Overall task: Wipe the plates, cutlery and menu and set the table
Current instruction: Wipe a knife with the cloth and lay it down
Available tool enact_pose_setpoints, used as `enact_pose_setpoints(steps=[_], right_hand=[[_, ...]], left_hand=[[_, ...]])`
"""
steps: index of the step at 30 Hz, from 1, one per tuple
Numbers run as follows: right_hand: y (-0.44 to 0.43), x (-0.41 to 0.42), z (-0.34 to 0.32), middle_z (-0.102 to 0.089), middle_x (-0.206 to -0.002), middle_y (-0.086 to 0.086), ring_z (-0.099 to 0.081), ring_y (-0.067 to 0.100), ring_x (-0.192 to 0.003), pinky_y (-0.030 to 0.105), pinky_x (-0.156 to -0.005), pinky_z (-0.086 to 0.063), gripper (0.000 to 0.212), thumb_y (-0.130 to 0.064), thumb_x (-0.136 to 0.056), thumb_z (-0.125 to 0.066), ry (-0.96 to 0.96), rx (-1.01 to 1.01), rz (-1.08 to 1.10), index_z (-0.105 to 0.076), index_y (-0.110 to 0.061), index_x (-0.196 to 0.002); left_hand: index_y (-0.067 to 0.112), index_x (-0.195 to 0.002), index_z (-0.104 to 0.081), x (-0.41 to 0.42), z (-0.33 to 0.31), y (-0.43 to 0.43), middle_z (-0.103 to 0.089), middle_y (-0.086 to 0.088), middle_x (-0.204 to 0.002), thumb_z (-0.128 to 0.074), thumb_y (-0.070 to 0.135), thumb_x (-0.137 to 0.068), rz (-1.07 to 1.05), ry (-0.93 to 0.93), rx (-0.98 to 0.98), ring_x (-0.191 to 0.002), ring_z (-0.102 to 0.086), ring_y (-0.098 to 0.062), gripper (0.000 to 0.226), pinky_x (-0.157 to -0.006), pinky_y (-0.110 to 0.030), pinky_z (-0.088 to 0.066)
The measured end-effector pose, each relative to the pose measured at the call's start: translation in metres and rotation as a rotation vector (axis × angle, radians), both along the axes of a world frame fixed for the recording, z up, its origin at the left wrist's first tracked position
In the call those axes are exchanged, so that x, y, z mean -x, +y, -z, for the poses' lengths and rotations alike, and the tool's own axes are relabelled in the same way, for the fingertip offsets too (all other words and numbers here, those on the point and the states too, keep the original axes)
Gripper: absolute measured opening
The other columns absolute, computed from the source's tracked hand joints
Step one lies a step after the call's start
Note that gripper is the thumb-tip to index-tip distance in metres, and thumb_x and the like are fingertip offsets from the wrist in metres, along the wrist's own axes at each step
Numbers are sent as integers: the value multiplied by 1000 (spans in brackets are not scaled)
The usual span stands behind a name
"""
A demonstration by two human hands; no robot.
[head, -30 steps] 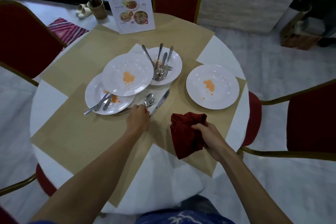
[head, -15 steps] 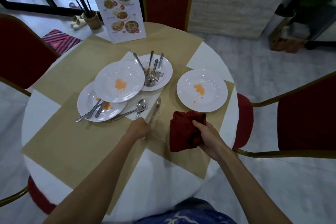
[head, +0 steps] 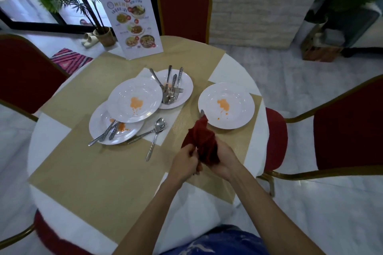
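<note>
Four white plates stand on the round counter. One plate (head: 238,97), smeared orange, sits alone near the right edge. The other three overlap left of the middle: a top plate (head: 124,107) with an orange smear, a lower plate (head: 97,128) half under it toward the near-left, and a far plate (head: 186,83) tucked behind it.

The far plate carries a tangled heap of cutlery (head: 171,91), about five pieces. The lower plate carries two or three pieces (head: 105,133), their handles jutting over its rim. A spoon and fork (head: 158,127) lie on the counter just beside the stack. One knife (head: 202,112) shows only its tip, poking out of a red cloth (head: 204,143) near the lone plate's rim.

The left hand (head: 185,161) has its fingers clenched on the knife's near end, where a glint of metal shows. The right hand (head: 224,161) has its fingers wrapped round the cloth, which hides the blade.

One menu (head: 134,25) stands upright at the far-left edge. Tan placemats (head: 93,172) overlap on the counter. Three red chair backs (head: 184,10) ring the counter, and a fourth seat shows at the near-left edge. A potted palm (head: 103,35) stands on the floor beyond.
</note>
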State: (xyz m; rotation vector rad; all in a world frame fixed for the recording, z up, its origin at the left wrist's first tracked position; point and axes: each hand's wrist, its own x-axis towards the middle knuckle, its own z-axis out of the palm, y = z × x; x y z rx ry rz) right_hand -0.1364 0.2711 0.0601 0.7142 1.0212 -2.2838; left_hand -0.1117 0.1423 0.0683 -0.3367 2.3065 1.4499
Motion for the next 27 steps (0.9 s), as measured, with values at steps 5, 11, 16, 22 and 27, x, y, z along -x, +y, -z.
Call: enact_pose_setpoints(steps=[5,11,16,22,27], right_hand=[[-13,3,3,-73,-100,19,-71,26,-87,38,-79,-58,22,-18,-100,-63,56,-378,-137,-71,2,-108],[-7,27,0,-70,-90,10,-65,20,-75,30,-64,-53,11,-18,-95,-64,-21,-523,-56,-66,-11,-87],[-31,23,3,-69,-72,2,-67,18,-61,29,-57,-53,20,-22,-101,-55,-117,-382,100,-66,-10,-90],[-28,29,-6,-67,-88,5,-62,17,-72,25,-55,-48,19,-20,-100,-52,60,-614,20,-66,-9,-106],[15,38,-4,-65,-80,5,-62,21,-69,28,-56,-49,21,-8,-97,-47,-54,-586,321,-67,-9,-96]], left_hand=[[9,-92,-59,-12,-6,10,-68,-4,-60,-40,5,-90,47,-3,89,-44,-57,-9,19,-48,-21,-45],[19,-75,-55,-20,-14,-7,-64,5,-57,-46,19,-99,163,0,157,-56,-56,-14,26,-60,-31,-48],[18,-69,-55,-10,-21,-28,-57,6,-51,-48,15,-97,142,32,250,-49,-51,-12,30,-57,-26,-43],[16,-72,-55,-19,-29,-30,-55,6,-51,-48,20,-100,142,126,264,-46,-48,-4,29,-52,-23,-39],[17,-70,-58,-35,-34,-45,-58,3,-51,-48,22,-100,130,114,285,-46,-50,-5,32,-50,-16,-40]])
